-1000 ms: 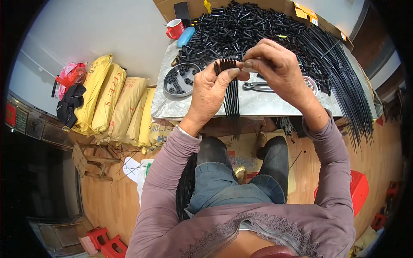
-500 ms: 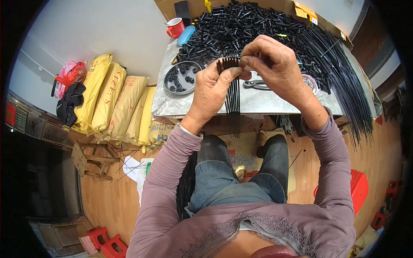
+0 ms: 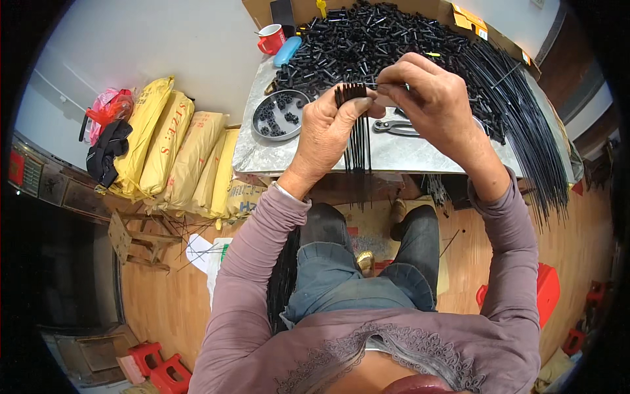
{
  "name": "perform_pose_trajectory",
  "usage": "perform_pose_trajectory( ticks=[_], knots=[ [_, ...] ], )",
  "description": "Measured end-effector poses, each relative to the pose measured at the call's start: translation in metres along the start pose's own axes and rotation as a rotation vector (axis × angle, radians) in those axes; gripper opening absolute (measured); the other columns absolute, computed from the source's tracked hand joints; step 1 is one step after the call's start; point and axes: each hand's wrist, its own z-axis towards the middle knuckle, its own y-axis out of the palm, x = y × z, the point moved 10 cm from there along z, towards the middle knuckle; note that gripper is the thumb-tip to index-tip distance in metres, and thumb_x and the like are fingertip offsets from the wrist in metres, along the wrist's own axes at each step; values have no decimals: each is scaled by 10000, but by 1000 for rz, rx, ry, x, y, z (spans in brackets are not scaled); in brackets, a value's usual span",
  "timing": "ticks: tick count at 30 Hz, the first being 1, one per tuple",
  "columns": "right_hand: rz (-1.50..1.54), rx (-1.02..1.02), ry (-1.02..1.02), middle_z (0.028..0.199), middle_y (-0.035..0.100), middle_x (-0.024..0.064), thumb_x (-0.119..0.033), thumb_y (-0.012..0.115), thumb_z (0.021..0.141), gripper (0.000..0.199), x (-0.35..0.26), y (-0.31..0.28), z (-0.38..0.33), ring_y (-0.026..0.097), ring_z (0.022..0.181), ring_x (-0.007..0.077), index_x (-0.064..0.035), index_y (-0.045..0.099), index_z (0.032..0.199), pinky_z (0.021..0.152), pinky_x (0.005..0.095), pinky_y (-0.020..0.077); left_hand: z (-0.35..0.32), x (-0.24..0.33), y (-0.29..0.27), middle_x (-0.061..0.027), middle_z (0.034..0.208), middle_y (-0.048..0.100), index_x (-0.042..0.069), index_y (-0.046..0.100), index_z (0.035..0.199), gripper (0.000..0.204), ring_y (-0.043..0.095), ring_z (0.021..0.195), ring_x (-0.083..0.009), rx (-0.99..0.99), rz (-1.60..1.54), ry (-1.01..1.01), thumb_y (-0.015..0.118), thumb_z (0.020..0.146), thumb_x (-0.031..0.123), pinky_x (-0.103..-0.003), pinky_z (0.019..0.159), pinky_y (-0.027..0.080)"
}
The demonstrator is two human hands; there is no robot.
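Note:
My left hand [image 3: 323,128] is closed around a fanned bundle of thin black rods [image 3: 357,143], their thicker upper ends side by side above the thumb. The rods' lower ends hang past the table's front edge. Close by on the right, my right hand [image 3: 433,95] pinches thumb and forefinger together; a thin, short line shows between its fingertips and the rod tops, too small to name. Under the right hand lies a pair of pliers [image 3: 396,127], partly covered by it. Left of the bundle, a round grey dish [image 3: 289,136] holds small black pieces.
A big heap of short black tubes [image 3: 367,43] covers the table's [image 3: 259,154] back. Long black rods [image 3: 528,125] overhang its right side. A red mug [image 3: 270,43] and a blue case [image 3: 287,51] stand back left. Yellow sacks [image 3: 172,148] lean against the wall.
My right hand has drawn slightly to the right, away from the rod tops, and a thin line now shows at its fingertips. My left hand keeps its hold on the bundle.

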Motion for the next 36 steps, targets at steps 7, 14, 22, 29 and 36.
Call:
perform_pose_trajectory(
  ticks=[7,14,22,29,36],
  knots=[
    [-58,6,5,807,618,62,15,679,768,97,-3,-7,-3,623,695,163,-15,649,855,588,261,492,-2,-2,2,-88,890,700,4,623,1043,194,679,845,-155,12,-40,-3,540,948,152,-276,787,535],
    [-80,73,-21,752,599,39,-101,708,739,68,-8,-11,-3,610,704,218,-72,659,776,611,321,485,-4,1,3,-82,897,700,5,626,1033,191,676,853,-152,-1,-27,-1,545,947,155,-277,791,534],
    [170,-93,-48,784,595,36,-4,682,758,100,3,1,2,600,704,146,-28,661,852,632,273,477,-1,-2,15,-102,955,698,-9,626,1106,242,657,914,-163,-196,-71,-45,543,952,159,-286,844,509],
    [338,-146,47,788,598,44,-56,657,805,92,11,14,8,585,683,116,-15,660,887,597,250,475,8,5,8,-55,934,715,60,689,1067,208,661,878,-109,-241,135,28,626,895,158,-250,777,518],
    [223,-154,-29,771,591,39,-55,673,800,96,6,14,8,565,655,110,-16,665,887,561,240,453,14,14,7,-43,887,718,29,695,1032,206,642,810,-77,-368,476,53,661,833,69,-240,744,512]
  ],
)
